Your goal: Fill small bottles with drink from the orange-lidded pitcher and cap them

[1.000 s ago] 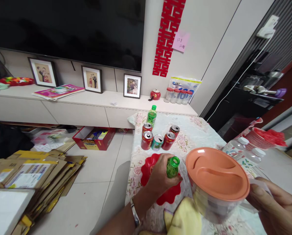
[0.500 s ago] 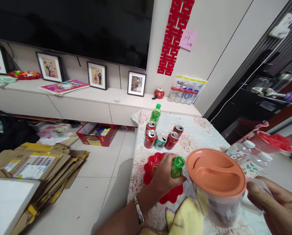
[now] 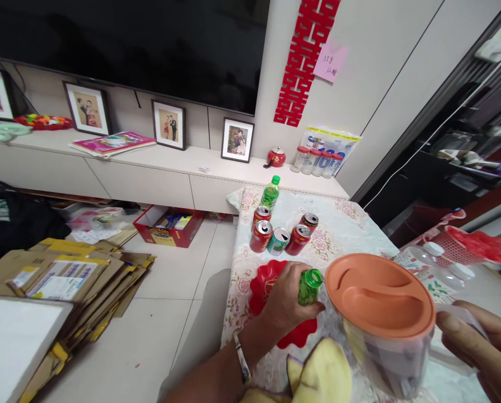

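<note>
My left hand [image 3: 284, 296] is wrapped round an uncapped green plastic bottle [image 3: 308, 290], its mouth tilted toward the pitcher. My right hand [image 3: 479, 341] grips the handle of a clear pitcher [image 3: 395, 361] with an orange lid [image 3: 382, 324]. Bottle mouth and lid rim are close together; I cannot tell whether they touch. Dark contents show blurrily through the pitcher wall. A red scalloped tray [image 3: 261, 285] is partly hidden behind my left hand. Pale yellow, banana-like peels [image 3: 323, 372] are at the near edge, below the tray.
Several opened drink cans [image 3: 261, 238] and a capped green bottle [image 3: 270, 193] stand farther back on the flowered tablecloth [image 3: 338, 229]. Clear bottles and a pink basket [image 3: 460, 246] are at the right. Flattened cardboard [image 3: 120, 280] and a red box [image 3: 170, 226] lie on the floor at left.
The view has shifted slightly. The pitcher has moved a little to the right, with my right hand still on its handle. My left hand keeps its hold on the bottle.
</note>
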`<action>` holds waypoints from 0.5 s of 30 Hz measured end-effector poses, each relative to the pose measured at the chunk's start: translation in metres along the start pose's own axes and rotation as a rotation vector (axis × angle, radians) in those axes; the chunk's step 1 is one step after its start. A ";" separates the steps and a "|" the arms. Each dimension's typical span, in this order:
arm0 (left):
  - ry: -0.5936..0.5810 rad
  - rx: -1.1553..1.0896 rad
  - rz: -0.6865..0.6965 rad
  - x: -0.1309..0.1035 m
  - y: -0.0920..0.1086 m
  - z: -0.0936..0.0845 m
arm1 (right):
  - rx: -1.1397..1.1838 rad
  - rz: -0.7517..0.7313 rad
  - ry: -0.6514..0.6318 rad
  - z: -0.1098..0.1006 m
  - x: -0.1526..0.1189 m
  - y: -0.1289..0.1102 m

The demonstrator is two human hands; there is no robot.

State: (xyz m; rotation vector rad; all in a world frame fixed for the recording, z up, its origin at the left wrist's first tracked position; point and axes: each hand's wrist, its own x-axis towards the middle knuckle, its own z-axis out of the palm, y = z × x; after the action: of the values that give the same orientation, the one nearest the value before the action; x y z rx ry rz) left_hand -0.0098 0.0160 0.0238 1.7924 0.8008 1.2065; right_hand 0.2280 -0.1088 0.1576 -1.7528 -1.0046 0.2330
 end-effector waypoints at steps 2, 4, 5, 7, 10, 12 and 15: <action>-0.001 0.002 -0.008 0.000 0.001 0.000 | 0.017 -0.013 0.013 -0.001 0.000 0.002; 0.003 0.006 -0.020 0.000 0.002 0.000 | 0.022 -0.013 0.019 -0.002 0.000 0.003; 0.004 0.006 -0.024 0.000 0.003 0.000 | 0.010 0.000 0.009 -0.003 0.001 0.004; 0.003 0.005 -0.027 -0.001 0.003 0.000 | -0.054 0.059 -0.050 -0.008 0.004 0.005; 0.001 0.000 -0.020 -0.001 0.002 0.001 | -0.128 0.149 -0.148 -0.016 0.009 0.008; 0.002 0.000 -0.022 -0.001 0.003 0.001 | -0.140 0.145 -0.154 -0.019 0.012 0.009; -0.001 0.008 -0.037 0.000 0.005 0.000 | -0.179 0.069 -0.149 -0.021 0.015 0.007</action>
State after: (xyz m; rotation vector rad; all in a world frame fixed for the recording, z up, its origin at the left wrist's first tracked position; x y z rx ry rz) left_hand -0.0096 0.0132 0.0284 1.7762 0.8360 1.1802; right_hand 0.2531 -0.1127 0.1654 -1.9577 -1.1004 0.3306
